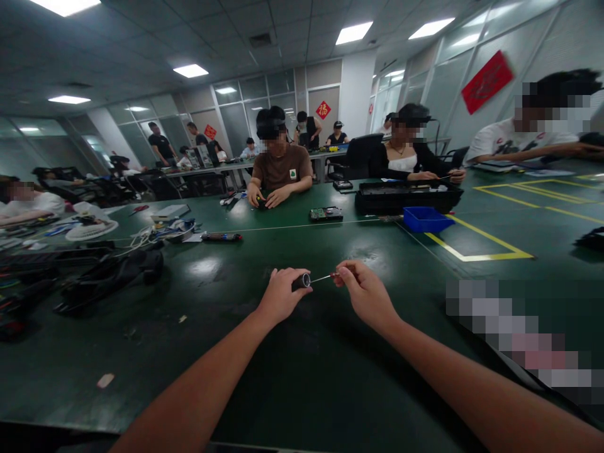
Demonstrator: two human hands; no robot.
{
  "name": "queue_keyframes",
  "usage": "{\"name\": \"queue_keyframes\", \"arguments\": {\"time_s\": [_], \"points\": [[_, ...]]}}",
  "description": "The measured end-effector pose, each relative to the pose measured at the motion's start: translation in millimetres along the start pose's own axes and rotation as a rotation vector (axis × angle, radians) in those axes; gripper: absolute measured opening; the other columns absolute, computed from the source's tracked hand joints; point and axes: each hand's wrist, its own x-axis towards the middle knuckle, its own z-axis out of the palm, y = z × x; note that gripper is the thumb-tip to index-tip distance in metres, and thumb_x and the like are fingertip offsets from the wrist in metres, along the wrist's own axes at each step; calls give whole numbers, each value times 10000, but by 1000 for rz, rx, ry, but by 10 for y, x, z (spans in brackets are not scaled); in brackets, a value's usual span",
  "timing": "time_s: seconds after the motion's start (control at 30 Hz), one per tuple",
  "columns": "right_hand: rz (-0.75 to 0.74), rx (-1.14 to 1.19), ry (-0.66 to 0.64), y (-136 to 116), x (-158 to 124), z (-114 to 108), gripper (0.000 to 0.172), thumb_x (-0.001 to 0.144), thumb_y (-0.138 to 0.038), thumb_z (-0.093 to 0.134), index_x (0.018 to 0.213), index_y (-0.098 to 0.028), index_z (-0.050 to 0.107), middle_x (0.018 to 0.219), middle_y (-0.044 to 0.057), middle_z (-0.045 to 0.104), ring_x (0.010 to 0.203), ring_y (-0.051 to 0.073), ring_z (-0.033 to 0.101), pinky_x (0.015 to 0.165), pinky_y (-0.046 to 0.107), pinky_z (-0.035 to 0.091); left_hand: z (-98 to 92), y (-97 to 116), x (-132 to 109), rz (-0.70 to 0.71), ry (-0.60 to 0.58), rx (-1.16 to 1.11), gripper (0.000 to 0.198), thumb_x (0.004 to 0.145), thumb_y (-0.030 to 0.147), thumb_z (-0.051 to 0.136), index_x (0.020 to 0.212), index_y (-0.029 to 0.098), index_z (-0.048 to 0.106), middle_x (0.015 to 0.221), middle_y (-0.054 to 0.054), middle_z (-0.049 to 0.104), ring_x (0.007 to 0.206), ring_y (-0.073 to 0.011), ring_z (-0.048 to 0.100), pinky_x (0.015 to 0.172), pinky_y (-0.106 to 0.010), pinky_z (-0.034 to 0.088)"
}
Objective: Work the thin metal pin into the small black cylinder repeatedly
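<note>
My left hand [282, 294] is closed around a short black cylinder [301, 281] with a pale ring at its end face, perhaps a small flashlight. In my right hand [365, 289] a small screwdriver [321, 278] is pinched between thumb and fingers; a bit of red shows at its handle. Its thin metal shaft points left, and the tip is at or close to the cylinder's ringed end; whether it touches, I cannot tell. Both hands are above the green tabletop [302, 390].
Beyond my hands lie a hard drive [325, 214], a pen-like tool [221, 237], a blue bin [427, 219] and a long black housing [408, 198]. Black parts [113, 277] and cables crowd the left. A co-worker [282, 163] sits opposite; others work farther right.
</note>
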Motion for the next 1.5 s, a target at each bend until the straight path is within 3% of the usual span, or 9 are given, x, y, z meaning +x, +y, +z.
{"name": "queue_keyframes", "arguments": {"time_s": [0.2, 0.53, 0.73, 0.97, 1.13, 1.33, 1.5], "points": [[-9, -4, 37, -34, -6, -1, 227, 935, -430, 506, 946, -233, 619, 872, 50, 715, 818, 226, 669, 773, 379, 494, 1, 8, -5, 18, 26, -36, 315, 869, 330, 666, 1175, 258, 642, 1096, -27, 674, 1054, -259, 591, 1069, -510, 317], [7, 30, 53, -8, 27, -10, 283, 921, -470, 516, 937, -212, 631, 845, 53, 716, 770, 206, 667, 745, 354, 495, -12, 48, -6, 11, -30, -41, 339, 856, 354, 681, 1177, 251, 645, 1116, -54, 692, 1036, -263, 600, 1026, -487, 374], [35, -129, 40, -99, 7, -61, 346, 904, -527, 534, 875, -219, 687, 647, 14, 663, 615, 189, 627, 613, 321, 447, -7, 50, -19, 16, -30, -37, 340, 853, 367, 685, 1171, 254, 644, 1145, -47, 693, 1030, -261, 601, 971, -449, 417], [-78, -94, -24, -64, -32, -53, 229, 955, -407, 461, 989, -241, 615, 740, 4, 664, 691, 187, 627, 636, 313, 430, 2, 63, -32, 44, -37, -36, 262, 854, 335, 691, 1097, 248, 648, 1069, -19, 703, 988, -250, 597, 976, -443, 393], [-83, -207, 12, -104, -67, -26, 316, 968, -476, 429, 859, -247, 617, 624, -14, 560, 564, 175, 531, 562, 310, 359, 0, 102, -39, 63, -58, -44, 192, 857, 331, 683, 1026, 249, 647, 1007, -3, 700, 949, -240, 596, 981, -448, 380], [-50, -62, 54, -15, -43, -13, 215, 974, -397, 408, 1000, -249, 562, 819, 13, 623, 708, 186, 561, 641, 307, 406, -26, 141, -32, 35, -43, -60, 186, 869, 319, 653, 1041, 249, 638, 1019, -17, 691, 949, -242, 586, 941, -423, 409], [-71, -61, 27, 18, -13, 2, 326, 983, -464, 380, 887, -230, 586, 787, 18, 612, 728, 187, 566, 661, 309, 421, -22, 124, -23, 54, -27, -27, 167, 858, 312, 675, 1004, 238, 642, 990, -9, 696, 920, -233, 590, 903, -411, 402]]}}
